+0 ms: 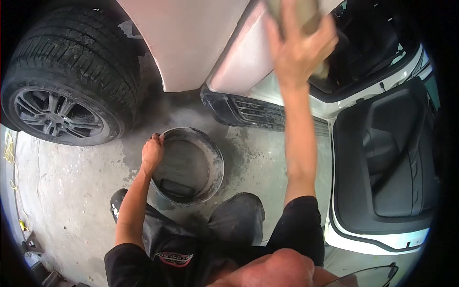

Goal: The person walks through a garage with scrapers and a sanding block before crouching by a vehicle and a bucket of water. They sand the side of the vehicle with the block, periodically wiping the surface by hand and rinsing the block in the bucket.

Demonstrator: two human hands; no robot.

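Observation:
My right hand [301, 55] is stretched up against the pinkish-white car body panel [251, 60]. Its fingers are spread over a long greyish-beige sanding block [308, 14], which is smeared by motion. Lower down, my left hand [153, 150] has its fingers closed over the left rim of a round basin [217, 158]. Murky grey liquid [184, 160] lies in the basin, and a dark oblong piece [177, 187] rests in it near the front wall.
A large tyre [71, 62] with an alloy wheel stands at the left. A dark side step [258, 112] runs under the body. On the right, a car door [382, 158] hangs open. Wet patches mark the concrete floor [71, 191], and a yellow cord [10, 148] lies far left.

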